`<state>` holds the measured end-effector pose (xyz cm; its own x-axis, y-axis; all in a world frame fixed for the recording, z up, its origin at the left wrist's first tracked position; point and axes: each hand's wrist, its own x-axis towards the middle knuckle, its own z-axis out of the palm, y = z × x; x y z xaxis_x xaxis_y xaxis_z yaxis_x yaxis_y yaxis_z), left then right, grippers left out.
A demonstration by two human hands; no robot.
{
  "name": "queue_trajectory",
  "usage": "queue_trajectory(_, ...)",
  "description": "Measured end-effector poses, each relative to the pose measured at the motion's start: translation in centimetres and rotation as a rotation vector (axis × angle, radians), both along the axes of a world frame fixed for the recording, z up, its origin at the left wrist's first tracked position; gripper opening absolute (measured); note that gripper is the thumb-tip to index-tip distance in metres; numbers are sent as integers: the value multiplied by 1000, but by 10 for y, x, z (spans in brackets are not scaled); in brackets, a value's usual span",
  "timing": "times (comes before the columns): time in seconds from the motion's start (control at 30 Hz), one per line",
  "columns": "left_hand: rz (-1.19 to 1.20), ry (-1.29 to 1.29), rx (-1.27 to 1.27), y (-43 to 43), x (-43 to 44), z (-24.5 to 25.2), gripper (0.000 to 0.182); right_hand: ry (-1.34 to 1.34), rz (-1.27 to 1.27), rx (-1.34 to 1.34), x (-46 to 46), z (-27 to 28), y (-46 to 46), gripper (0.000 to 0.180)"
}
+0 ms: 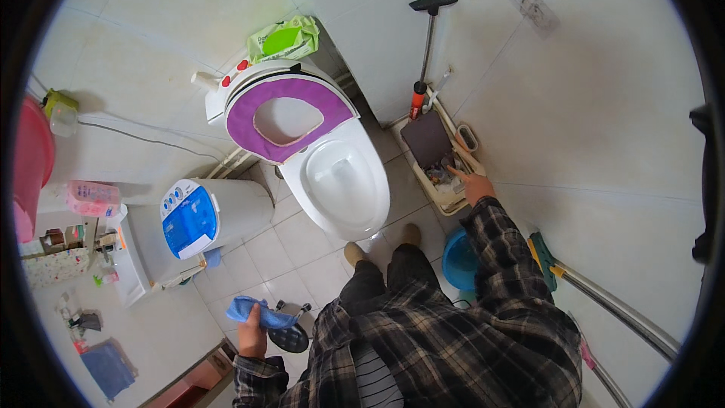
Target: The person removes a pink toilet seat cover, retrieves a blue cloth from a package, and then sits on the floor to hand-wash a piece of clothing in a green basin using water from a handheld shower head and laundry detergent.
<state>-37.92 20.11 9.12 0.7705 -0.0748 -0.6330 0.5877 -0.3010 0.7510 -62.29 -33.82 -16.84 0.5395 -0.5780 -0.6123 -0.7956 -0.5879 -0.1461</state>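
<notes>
My left hand (253, 333), at the lower left, grips a folded blue cloth (249, 310) above the tiled floor. On the right, my right hand (476, 184) reaches over the cream waste bin (450, 204), its index finger pointing at the rubbish (444, 173) inside; whether it touches anything there I cannot tell. A dark flat panel (427, 136) covers the bin's far part. In front of me stands a white toilet (345, 181) with its bowl uncovered. Its raised seat bears a purple cover (241, 107).
A small washing machine (218, 215) stands left of the toilet. Green wipes (283, 39) lie on the tank. A black-handled pump-like tool (427, 51) stands behind the bin. Near my right arm are a blue basin (460, 260) and a green squeegee (544, 260). Black slippers (289, 339) lie lower left.
</notes>
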Motion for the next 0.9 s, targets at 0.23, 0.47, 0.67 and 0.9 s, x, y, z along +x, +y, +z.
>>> queue_trajectory(0.23, -14, 25, -22, 1, -4, 3, 29, 40, -180, 68, 5, 20, 8, 52)
queue_trajectory(0.47, 1, 32, -2, 10, -9, -9, 31, -25, -165, 16, -22, 15, 20, 43)
queue_trajectory(0.67, 19, 71, -20, 8, -8, -5, 30, 108, -190, 68, -34, -29, 44, 45)
queue_trajectory(0.9, -14, 56, -66, -9, 0, -4, 28, -160, -71, -178, -49, 65, 25, 60)
